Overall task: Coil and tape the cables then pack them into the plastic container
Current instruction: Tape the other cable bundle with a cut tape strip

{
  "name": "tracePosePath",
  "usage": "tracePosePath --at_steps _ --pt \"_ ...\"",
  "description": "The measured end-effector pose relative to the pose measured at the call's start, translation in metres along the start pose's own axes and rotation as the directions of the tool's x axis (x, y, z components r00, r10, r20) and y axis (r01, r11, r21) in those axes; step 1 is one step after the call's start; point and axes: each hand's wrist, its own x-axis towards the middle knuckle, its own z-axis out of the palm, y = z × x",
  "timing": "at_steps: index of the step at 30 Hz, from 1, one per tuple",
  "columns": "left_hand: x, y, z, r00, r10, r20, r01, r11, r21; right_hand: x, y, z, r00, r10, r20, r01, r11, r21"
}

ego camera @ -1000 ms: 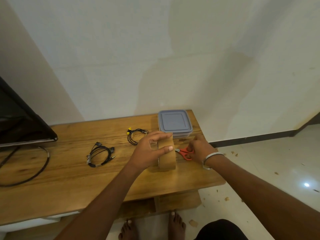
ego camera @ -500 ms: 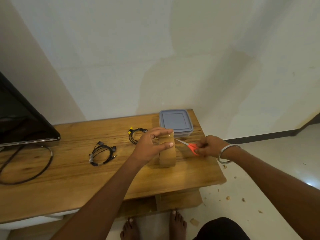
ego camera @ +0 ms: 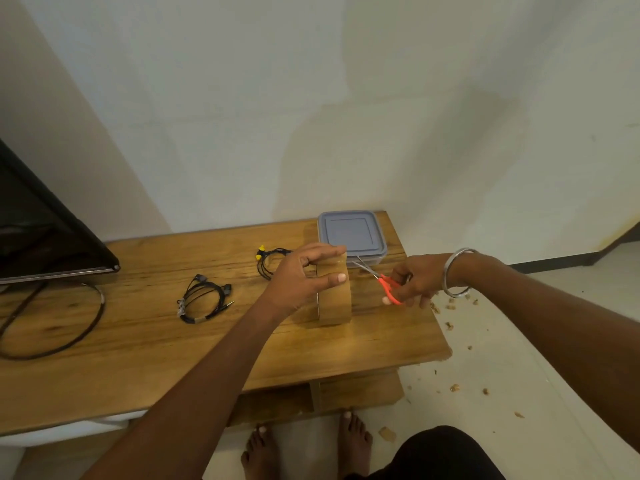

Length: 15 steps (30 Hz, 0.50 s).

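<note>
Cables (ego camera: pixel 205 298) lay coiled on the table (ego camera: pixel 145 344) left of centre, apart from the lidded container (ego camera: pixel 351 237). The tape roll (ego camera: pixel 334 294) was pinched by left-hand fingers (ego camera: pixel 337 278); the right hand (ego camera: pixel 414 284) gripped scissors (ego camera: pixel 381 280). The thumb beside the blades could be nicked.

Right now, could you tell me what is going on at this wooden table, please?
A person is getting tape ready to bind cables. The left hand steadies a brown tape roll standing on edge on the wooden table, while the right hand holds orange-handled scissors with the blades pointing at the top of the roll. Two coiled cable bundles lie to the left: a black one and one with yellow plugs. The plastic container sits behind the roll, lid on.
</note>
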Motion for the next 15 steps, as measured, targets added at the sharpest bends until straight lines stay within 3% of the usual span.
tracePosePath --at_steps 15 --pt "0.007 -0.003 -0.003 0.999 0.003 0.048 -0.004 1.000 0.008 0.009 -0.034 -0.032 0.999 0.015 0.039 -0.005 0.969 -0.249"
